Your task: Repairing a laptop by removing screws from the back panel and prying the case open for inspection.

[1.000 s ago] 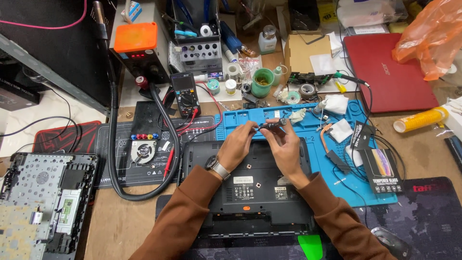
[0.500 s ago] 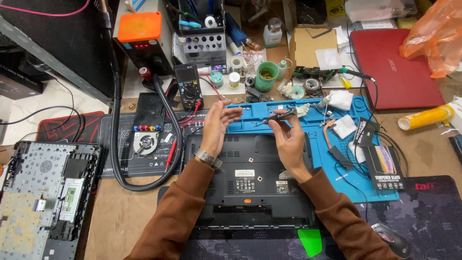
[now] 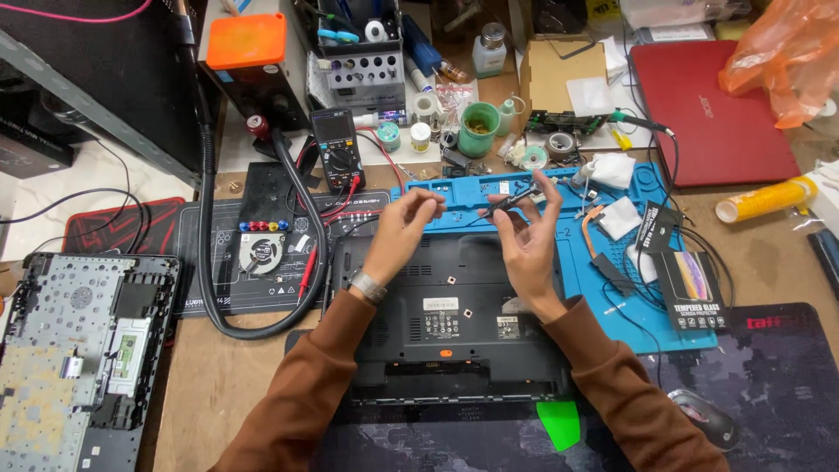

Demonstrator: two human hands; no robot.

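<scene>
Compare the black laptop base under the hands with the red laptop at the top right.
The black laptop base lies bottom-up, vents and stickers showing; the red laptop lies closed, lid up. The black one sits right under both hands, the red one at the far right, partly under an orange plastic bag. Both lie flat on the bench.

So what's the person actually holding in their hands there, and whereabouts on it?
The right hand pinches a slim dark tool near its middle, above the black laptop base. The left hand has its fingertips pinched together; whether anything is between them cannot be told.
</scene>
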